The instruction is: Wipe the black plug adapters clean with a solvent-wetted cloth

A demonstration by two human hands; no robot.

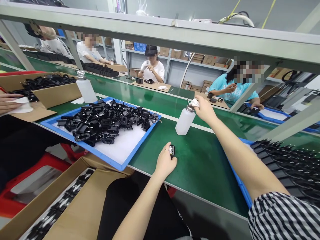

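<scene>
My left hand (165, 162) is closed around a small black plug part (172, 151) with pale, shiny detail on its upper face, just above the green bench. Farther forward, my right hand (206, 111) pinches a folded white cloth (194, 103) against the metal top of a white dispenser bottle (185, 122), which stands on the bench. To the left, a blue-rimmed tray (117, 163) holds a heap of similar black plug parts (105, 120) on a white lining.
Another white bottle (86, 90) stands behind the tray. A cardboard box (56, 93) of black parts is at left, near another person's hand (10, 103) with a cloth. Rows of black pronged parts (295, 163) fill the right side. A metal beam (160, 28) crosses overhead; co-workers sit opposite.
</scene>
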